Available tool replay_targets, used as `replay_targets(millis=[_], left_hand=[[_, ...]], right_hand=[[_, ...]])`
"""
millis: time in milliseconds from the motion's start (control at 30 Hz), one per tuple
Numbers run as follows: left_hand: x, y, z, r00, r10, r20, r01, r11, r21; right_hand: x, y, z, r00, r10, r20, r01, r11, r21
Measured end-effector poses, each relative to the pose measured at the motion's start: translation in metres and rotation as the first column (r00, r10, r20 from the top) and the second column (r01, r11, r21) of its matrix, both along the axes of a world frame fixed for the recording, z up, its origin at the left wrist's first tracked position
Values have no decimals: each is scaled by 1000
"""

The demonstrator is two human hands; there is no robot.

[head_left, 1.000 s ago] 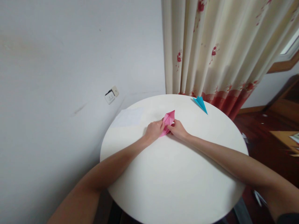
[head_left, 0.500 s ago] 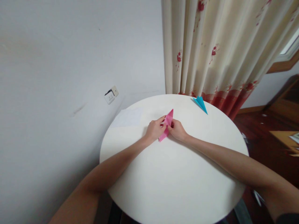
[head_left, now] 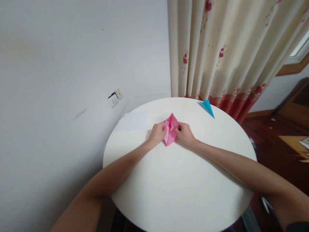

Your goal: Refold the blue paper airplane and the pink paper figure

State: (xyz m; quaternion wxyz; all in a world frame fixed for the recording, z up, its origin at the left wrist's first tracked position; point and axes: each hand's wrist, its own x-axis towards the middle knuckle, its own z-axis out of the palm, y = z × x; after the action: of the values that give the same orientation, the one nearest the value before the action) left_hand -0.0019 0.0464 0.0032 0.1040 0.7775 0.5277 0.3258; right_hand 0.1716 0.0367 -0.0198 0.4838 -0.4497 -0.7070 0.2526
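Here, a folded pink paper [head_left: 170,130] is gripped from both sides near the far middle of the round white table [head_left: 183,187]. The left hand [head_left: 157,133] is closed on its left edge and the right hand [head_left: 184,133] on its right edge, the fingers of each pinched onto the paper while the wrists are rested on the tabletop. The paper is held spread between the two hands, its upper point turned toward the curtain [head_left: 227,48] and its lower point toward the person; this two-sided hold appears to be used so that the flaps are kept apart and the creases stay in view. Whether the lower point is touching the table cannot be told. A folded blue paper [head_left: 207,108], shaped like a dart, is laid near the far right rim, well apart from the hands. A pale white sheet [head_left: 132,121] is left flat at the far left of the table, near the wall and below a wall socket [head_left: 115,97]. No bowl, box or other container is seen on the table, so nothing is held inside anything.
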Motion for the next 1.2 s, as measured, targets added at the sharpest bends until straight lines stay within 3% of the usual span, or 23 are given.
replay_targets(millis=[200,367,500,633,733,800,900,1000,1133,1200], left_hand=[[-7,12,-4,968,-44,249,60,996,-59],[-11,20,-7,864,-124,488,205,972,-116],[-16,17,-2,780,-159,605,332,925,-185],[-23,12,9,720,-248,648,503,830,-240],[-29,12,11,620,-290,729,646,716,-265],[-31,14,10,544,-276,792,701,669,-249],[-29,17,4,509,-163,845,648,719,-252],[-25,18,-2,566,-43,823,532,782,-325],[-24,17,-6,592,21,806,547,724,-420],[-25,16,-7,592,26,805,533,736,-416]], right_hand=[[6,9,-4,984,58,-170,-70,996,-63],[12,15,-1,948,86,-306,-139,978,-156],[16,19,3,941,75,-331,-141,973,-181],[20,22,3,921,97,-377,-165,974,-154],[21,24,1,916,96,-389,-161,977,-137],[21,25,0,918,92,-386,-155,979,-134],[20,26,-2,920,118,-374,-172,979,-114],[18,24,-4,926,153,-345,-190,979,-77],[18,22,-5,914,203,-350,-241,968,-67],[19,21,-4,892,199,-405,-255,963,-87]])
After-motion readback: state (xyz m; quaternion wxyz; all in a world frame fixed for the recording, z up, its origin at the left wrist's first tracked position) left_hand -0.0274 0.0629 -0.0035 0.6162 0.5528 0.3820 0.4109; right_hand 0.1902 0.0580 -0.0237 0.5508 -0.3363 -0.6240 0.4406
